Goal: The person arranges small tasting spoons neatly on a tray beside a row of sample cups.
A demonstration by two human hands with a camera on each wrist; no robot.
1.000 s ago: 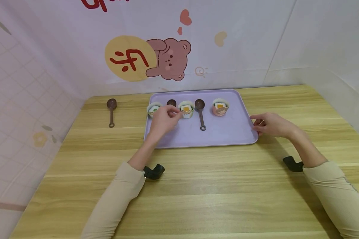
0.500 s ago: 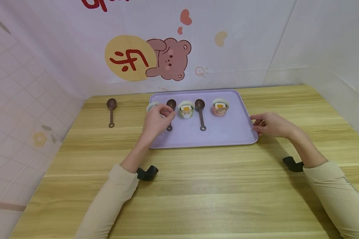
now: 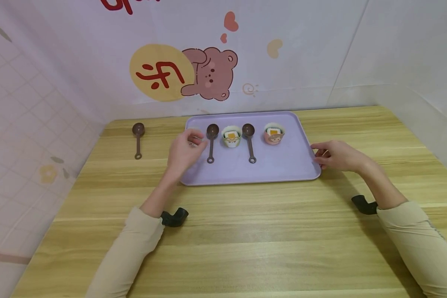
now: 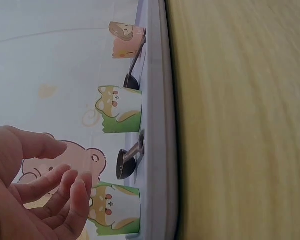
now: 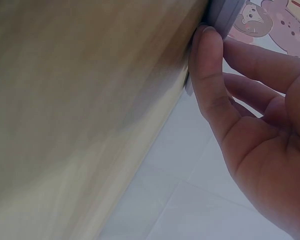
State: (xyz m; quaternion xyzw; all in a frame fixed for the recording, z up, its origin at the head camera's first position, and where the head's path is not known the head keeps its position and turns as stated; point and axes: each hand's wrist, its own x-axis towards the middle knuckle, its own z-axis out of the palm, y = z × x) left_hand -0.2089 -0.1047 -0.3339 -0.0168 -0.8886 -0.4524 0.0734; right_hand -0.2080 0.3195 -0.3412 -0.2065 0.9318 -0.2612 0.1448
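My left hand (image 3: 185, 152) hovers over the left end of the lilac tray (image 3: 283, 169), its fingers loosely bent and nothing between them. It mostly hides the leftmost paper cup in the head view; in the left wrist view that dog-print cup (image 4: 117, 210) shows beyond the fingertips. At the tray's right edge, my right hand (image 3: 337, 155) pinches the rim between thumb and fingers. On the tray lie two brown scoops, a left scoop (image 3: 212, 131) and a right scoop (image 3: 248, 130). Between them stands a green-and-white cup (image 3: 231, 138); a pink cup (image 3: 273, 134) stands farther right.
A third brown scoop (image 3: 138, 129) lies on the wooden table (image 3: 246, 240), left of the tray. Behind the table hangs a white cloth (image 3: 301, 62) printed with a bear. Black curved pieces (image 3: 176, 217) are worn at both wrists.
My left hand has moved left, away from the middle cup and past the left scoop, which is now uncovered. It now covers the leftmost cup. My right hand stays at the tray edge.
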